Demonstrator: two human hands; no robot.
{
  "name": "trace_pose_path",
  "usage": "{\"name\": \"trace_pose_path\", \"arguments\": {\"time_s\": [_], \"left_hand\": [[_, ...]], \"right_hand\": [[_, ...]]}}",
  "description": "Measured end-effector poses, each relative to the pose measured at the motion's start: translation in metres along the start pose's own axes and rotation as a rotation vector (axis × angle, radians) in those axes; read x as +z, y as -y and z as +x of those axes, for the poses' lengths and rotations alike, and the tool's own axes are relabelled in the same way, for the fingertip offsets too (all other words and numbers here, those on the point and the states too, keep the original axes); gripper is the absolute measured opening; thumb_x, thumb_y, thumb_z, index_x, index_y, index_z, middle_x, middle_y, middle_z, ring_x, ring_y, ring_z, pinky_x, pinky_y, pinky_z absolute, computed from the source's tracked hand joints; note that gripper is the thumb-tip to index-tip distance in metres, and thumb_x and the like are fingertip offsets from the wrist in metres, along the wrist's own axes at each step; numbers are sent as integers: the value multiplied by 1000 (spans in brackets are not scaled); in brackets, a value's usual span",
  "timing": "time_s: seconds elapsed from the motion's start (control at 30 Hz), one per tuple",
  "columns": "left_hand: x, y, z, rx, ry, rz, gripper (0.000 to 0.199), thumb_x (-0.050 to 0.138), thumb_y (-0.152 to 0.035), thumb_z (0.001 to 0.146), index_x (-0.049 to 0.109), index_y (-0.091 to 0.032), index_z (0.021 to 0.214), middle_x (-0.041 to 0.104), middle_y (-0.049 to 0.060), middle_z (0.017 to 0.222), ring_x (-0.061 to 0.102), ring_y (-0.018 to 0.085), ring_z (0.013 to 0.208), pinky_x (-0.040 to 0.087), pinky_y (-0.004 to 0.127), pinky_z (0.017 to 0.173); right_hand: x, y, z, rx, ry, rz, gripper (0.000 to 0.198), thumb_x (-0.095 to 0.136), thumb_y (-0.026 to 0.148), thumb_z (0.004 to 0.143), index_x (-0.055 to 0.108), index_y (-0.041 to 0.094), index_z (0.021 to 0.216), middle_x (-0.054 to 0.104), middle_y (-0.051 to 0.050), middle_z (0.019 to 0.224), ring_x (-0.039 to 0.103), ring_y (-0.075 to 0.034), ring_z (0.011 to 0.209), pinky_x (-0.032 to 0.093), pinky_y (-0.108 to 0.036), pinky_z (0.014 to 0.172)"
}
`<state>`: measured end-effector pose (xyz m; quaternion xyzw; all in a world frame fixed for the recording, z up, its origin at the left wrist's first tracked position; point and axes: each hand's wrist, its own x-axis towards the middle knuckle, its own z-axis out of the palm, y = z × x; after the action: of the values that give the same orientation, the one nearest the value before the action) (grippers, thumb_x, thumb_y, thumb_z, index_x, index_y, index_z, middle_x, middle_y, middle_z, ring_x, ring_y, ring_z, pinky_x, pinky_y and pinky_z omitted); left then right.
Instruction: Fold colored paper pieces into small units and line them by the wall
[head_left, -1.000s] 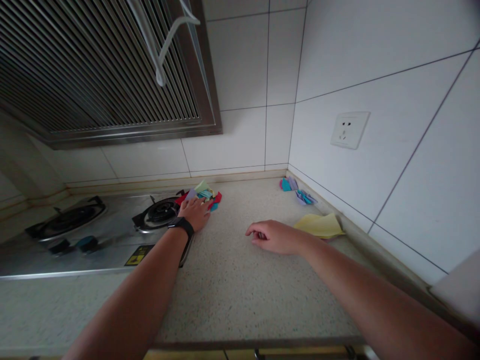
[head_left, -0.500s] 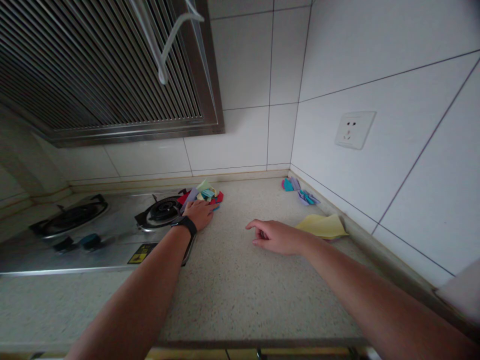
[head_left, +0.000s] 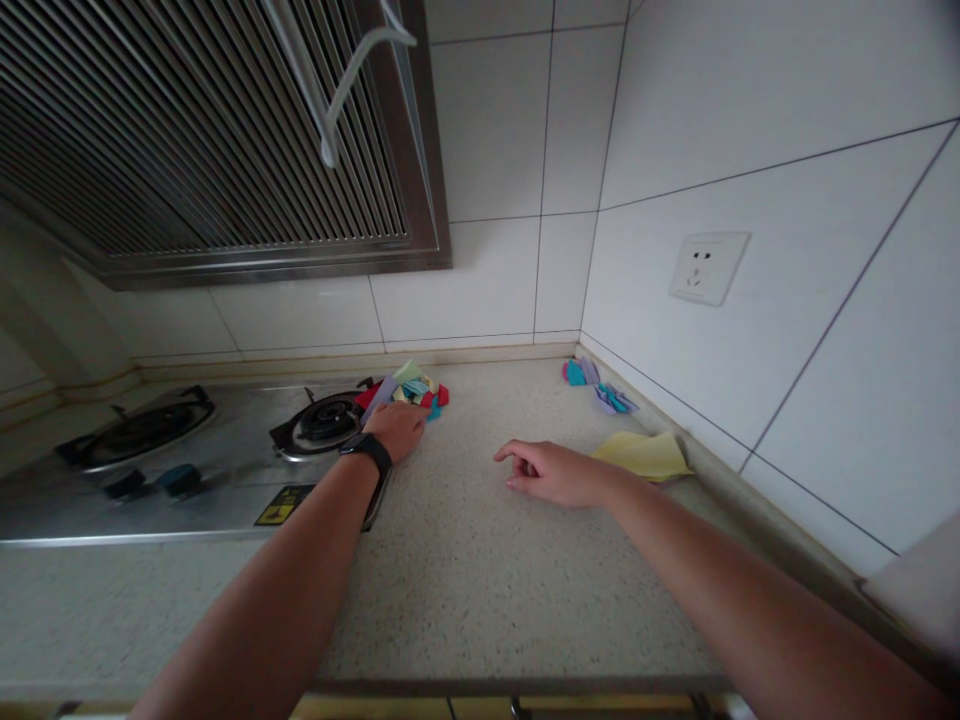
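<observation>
Left hand point(head_left: 396, 432) at the coloured papers point(head_left: 414, 386) — fingers' opening and hold unclear; right hand point(head_left: 546, 474) empty — fingers loosely curled, parted.

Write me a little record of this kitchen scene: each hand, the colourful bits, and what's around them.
Left hand: at the near side of the pile of coloured pieces; any grip unclear
Left wrist: dark watch
Right hand: over the counter, fingers curled, no held item visible
Beside right forearm: yellow sheet, partly hidden
Far right corner: two small clusters, the back cluster and the nearer cluster
Left side: gas stove with two burners
Above stove: range hood
Right wall: socket
</observation>
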<state>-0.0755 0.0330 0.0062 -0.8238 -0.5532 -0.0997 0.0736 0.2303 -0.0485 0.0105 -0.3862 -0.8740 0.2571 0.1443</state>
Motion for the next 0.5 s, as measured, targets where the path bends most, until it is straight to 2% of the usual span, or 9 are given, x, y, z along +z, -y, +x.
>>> {"name": "trace_pose_path", "arguments": {"time_s": [0.23,0.37,0.43,0.5], "left_hand": [[-16,-15,-3,98,-77,-55,35,43,-28,92,64,-24,119,67,10,115,59,26,106,39,40,94],[-20,-32,-6,89,-124,-106,32,46,-28,89,70,-23,110,70,8,108,63,25,99,42,38,92],[-21,-44,-8,95,-133,-194,31,47,-28,88,71,-24,107,71,6,106,64,23,97,44,35,90],[-25,-57,-12,127,-117,-381,29,47,-27,88,72,-23,103,72,4,103,65,20,95,47,30,84]], "right_hand": [[-1,0,-1,-11,-23,11,35,57,30,88,54,22,122,65,-3,87,58,-13,73,41,-24,65],[-1,0,-1,-51,-62,10,31,56,25,88,57,21,119,65,-3,83,58,-12,71,41,-24,65],[-1,0,-1,-75,-103,11,28,54,23,88,58,21,116,64,-2,82,57,-12,70,41,-24,65],[-3,1,-1,-99,-173,10,27,52,21,89,58,21,115,63,-2,81,57,-12,70,42,-25,66]]}}
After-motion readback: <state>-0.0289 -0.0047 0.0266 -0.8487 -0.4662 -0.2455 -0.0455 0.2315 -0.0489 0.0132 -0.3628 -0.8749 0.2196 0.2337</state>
